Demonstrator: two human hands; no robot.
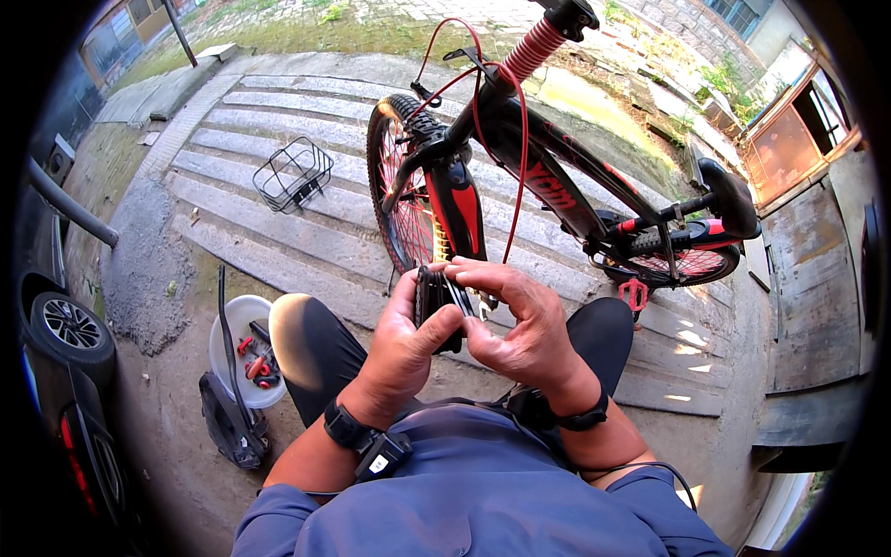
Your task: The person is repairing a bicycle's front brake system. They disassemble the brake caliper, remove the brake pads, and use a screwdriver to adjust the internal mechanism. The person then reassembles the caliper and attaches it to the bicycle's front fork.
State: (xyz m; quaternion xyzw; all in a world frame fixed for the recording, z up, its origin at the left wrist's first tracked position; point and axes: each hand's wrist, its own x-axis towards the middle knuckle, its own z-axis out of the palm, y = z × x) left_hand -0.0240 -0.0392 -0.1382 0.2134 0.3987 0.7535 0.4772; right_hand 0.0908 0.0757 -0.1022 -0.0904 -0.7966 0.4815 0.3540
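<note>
Between my knees I hold a small black folding multi-tool (434,290) with several slim metal pieces side by side. My left hand (408,339) is closed around its body, the thumb lying along its near side. My right hand (524,325) is closed on the other side, with fingertips at its top and thumb against the metal pieces. Its exact kind is partly hidden by my fingers. Just beyond my hands stands a black and red bicycle (557,200), its front wheel (394,186) to the left and red cables looping from the handlebar.
A white bucket (221,348) with red and black tools is on the ground left of my left knee, a black bag-like piece (232,432) beside it. A wire basket (295,176) lies on the concrete strips. At far left is a car wheel (70,325).
</note>
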